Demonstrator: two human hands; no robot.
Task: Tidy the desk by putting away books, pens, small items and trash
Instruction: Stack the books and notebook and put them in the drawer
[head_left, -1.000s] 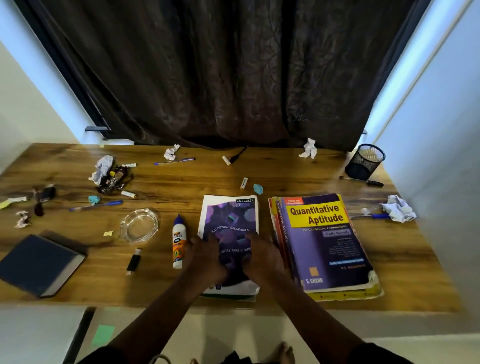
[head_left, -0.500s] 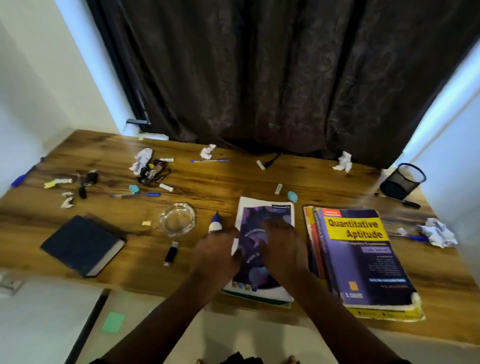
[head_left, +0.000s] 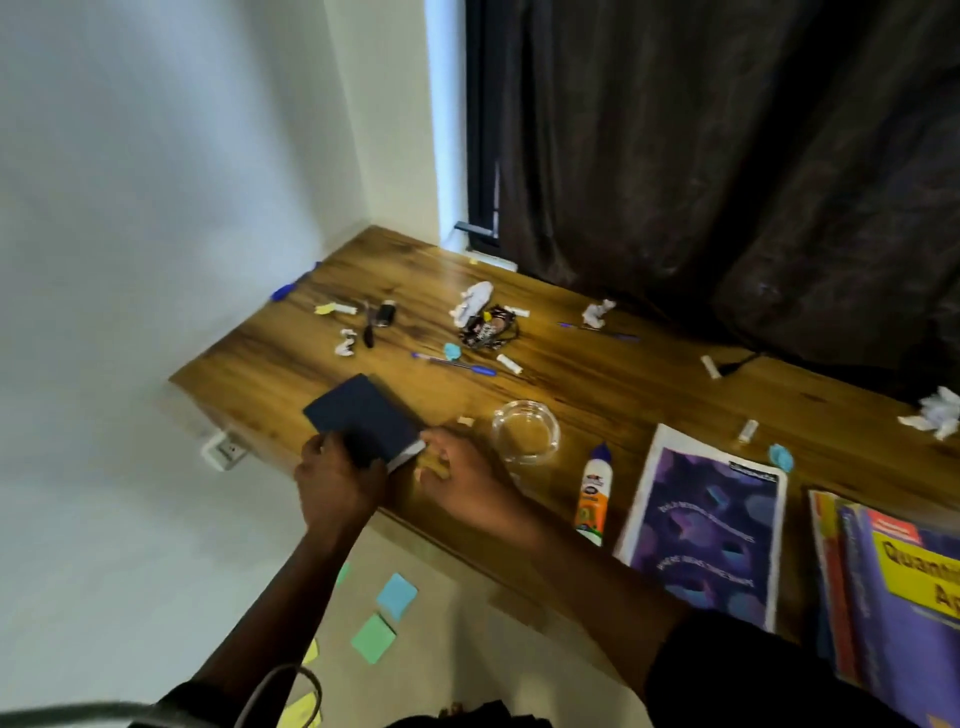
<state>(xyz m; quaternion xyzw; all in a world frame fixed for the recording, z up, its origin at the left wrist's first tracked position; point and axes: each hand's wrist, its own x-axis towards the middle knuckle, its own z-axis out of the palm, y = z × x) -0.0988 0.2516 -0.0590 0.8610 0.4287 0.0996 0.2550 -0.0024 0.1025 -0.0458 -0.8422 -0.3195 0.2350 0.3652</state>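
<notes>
While the left hand (head_left: 340, 480) grips the dark book (head_left: 363, 420) and the right hand (head_left: 460, 480) touches its edge with loose fingers, lift it level off the desk (head_left: 613, 384).

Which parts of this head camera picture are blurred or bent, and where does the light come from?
Head view: motion blur softens both hands, left hand and right hand, at the dark blue book; the yellow title on the purple textbook smears; the wide lens tilts the desk edges; daylight enters beside the dark curtain.
</notes>
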